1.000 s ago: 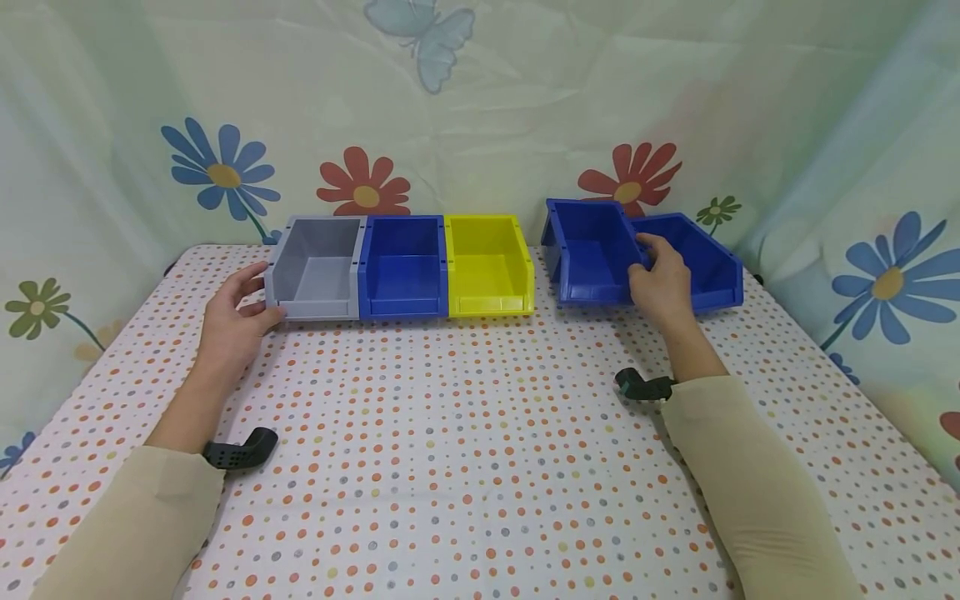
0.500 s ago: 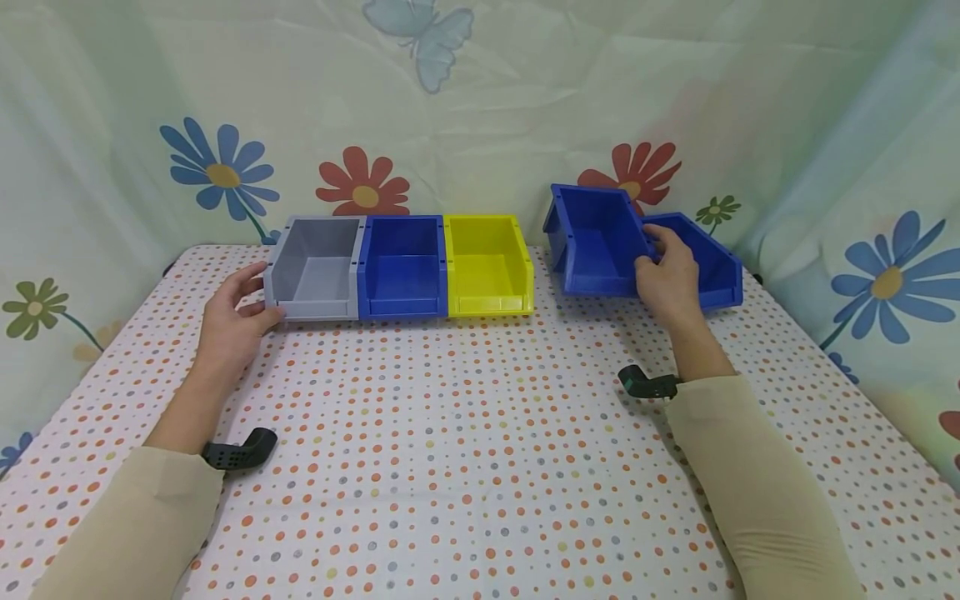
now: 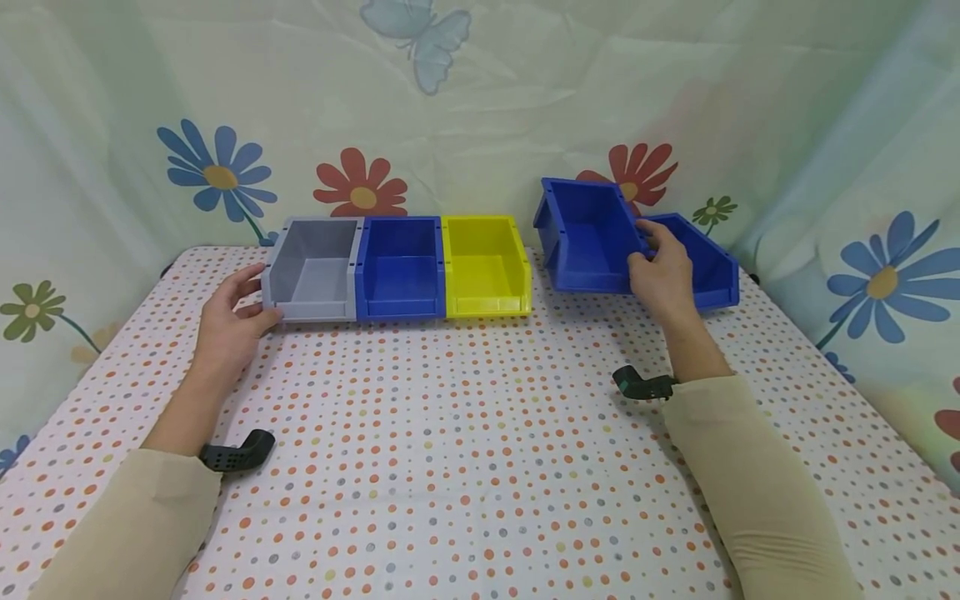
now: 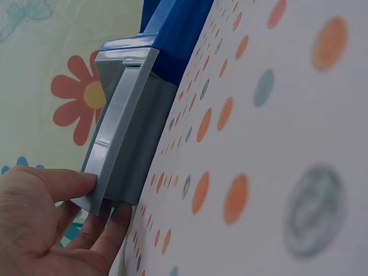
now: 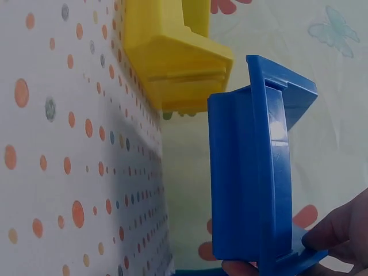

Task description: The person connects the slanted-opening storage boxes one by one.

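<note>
At four o'clock, the right hand [image 5: 348, 234] grips the blue plastic storage bin [image 5: 238, 172] by one side. This bin is apart from the dotted tablecloth [image 5: 57, 132], which lies at nine o'clock. At twelve is a yellow storage bin [image 5: 172, 60]; at two, a printed butterfly [image 5: 333, 30].

High, forward-down head view; close, low wrist views; shared tablecloth [image 3: 450, 450].

We have a wide lane over the front of the table [image 3: 450, 467], between left sleeve [image 3: 127, 533] and right sleeve [image 3: 757, 483]! Further back, gray bin [image 3: 322, 279], middle blue bin [image 3: 401, 279] and yellow bin [image 3: 487, 279] stand side by side, blocking us, the curtain [image 3: 495, 108] behind. We spot a narrow gap before the raised blue bin [image 3: 587, 242], whose right side the right hand [image 3: 663, 271] and far-right blue bin [image 3: 712, 267] crowd
</note>
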`<state>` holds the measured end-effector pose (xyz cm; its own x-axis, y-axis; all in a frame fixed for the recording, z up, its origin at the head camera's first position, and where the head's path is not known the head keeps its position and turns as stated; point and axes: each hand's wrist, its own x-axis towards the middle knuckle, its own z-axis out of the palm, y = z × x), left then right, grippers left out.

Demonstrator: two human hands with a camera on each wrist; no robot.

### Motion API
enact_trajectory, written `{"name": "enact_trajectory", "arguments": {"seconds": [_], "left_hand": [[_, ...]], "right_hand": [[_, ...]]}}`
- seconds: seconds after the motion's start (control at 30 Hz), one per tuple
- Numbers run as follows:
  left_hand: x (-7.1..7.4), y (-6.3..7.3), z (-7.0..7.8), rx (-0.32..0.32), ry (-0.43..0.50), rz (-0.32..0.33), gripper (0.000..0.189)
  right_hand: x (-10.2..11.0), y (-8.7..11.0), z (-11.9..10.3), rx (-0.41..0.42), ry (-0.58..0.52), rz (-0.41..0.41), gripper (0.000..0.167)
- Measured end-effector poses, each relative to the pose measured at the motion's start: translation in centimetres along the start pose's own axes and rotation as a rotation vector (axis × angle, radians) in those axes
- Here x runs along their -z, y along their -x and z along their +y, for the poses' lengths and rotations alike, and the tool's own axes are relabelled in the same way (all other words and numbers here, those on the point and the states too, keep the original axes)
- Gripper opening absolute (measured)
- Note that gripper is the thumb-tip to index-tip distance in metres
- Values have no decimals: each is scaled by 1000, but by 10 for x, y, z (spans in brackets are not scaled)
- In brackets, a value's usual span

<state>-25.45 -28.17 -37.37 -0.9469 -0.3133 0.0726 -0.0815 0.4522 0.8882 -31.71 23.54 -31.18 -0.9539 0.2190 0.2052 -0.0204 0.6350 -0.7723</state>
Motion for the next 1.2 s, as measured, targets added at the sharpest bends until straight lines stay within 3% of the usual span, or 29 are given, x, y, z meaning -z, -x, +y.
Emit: {"name": "enact_trajectory", "arguments": {"seconds": [0.57,1.2], "left_hand": [[1,-1,-2,6,-16,8,77],[-1,-3,-2,8,-6,3,77]], "right_hand": [[-17,7,-8,47,-34,6,58],[-20,5,-7,90,-10,19,58]]}}
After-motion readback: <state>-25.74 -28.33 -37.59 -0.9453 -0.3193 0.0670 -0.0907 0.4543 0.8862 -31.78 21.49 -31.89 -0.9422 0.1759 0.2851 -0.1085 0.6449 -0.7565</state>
